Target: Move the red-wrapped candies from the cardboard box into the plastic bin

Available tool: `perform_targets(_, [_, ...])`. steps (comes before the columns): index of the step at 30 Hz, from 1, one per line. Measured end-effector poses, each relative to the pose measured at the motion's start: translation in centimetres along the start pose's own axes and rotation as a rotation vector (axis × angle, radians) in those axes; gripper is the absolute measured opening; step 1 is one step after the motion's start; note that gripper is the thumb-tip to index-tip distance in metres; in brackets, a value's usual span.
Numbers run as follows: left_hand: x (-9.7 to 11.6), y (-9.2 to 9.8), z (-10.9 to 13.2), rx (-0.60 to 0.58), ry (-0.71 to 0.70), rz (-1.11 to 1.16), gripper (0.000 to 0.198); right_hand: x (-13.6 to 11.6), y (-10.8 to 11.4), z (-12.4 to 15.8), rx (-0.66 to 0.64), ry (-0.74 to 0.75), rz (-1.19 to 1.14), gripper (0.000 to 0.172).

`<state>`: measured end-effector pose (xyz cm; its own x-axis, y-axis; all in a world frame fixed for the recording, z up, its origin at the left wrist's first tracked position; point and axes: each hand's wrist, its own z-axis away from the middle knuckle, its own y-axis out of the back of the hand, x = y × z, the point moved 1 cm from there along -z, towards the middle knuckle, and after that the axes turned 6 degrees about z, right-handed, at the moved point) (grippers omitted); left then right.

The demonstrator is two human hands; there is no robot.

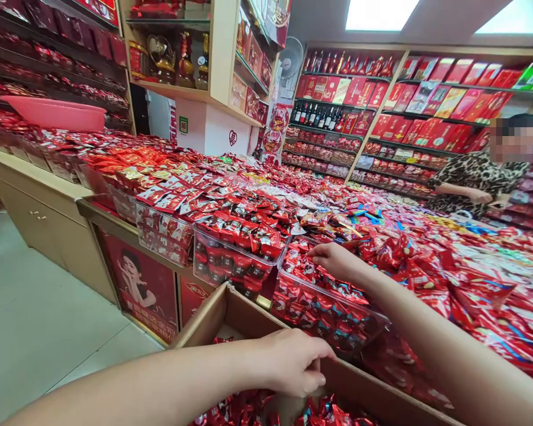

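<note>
My left hand [295,362] is over an open cardboard box [249,310] with red-wrapped candies [326,413] inside. Its fingers curl beside the box's inner wall, a gap showing between forefinger and thumb, with nothing visible in them. Reaching in from the right, my right hand [336,260] hovers low over a clear plastic bin [324,296] filled with small red-wrapped candies [295,254]. Its fingers stretch left, close to or touching the wrappers; nothing shows in them. The undersides of its fingers are hidden.
Another clear bin [237,260] of red candies stands to the left. Heaped packets [417,266] cover the display on the right. A pink basin [57,113] rests on the far-left candies. A person in a patterned top [464,174] stands across the display, before stocked shelves [350,94].
</note>
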<state>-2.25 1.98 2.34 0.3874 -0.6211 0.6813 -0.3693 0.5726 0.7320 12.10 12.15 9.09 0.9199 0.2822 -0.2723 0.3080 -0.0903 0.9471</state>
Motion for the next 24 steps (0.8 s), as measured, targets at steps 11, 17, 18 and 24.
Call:
perform_targets(11, [-0.3, 0.4, -0.4, -0.065, -0.021, -0.022, 0.038, -1.2, -1.3, 0.9, 0.063, 0.046, 0.065, 0.013])
perform_targets(17, [-0.6, 0.3, -0.4, -0.065, -0.04, 0.016, 0.03, -1.4, -0.3, 0.7, 0.219, 0.113, 0.088, 0.014])
perform_targets(18, [-0.7, 0.2, -0.4, -0.077, -0.042, 0.012, 0.03, -1.8, 0.2, 0.9, 0.267, 0.128, 0.085, 0.015])
perform_targets(24, [-1.7, -0.4, 0.0, -0.307, 0.058, -0.258, 0.041, -5.3, 0.4, 9.1, 0.455, 0.431, -0.08, 0.017])
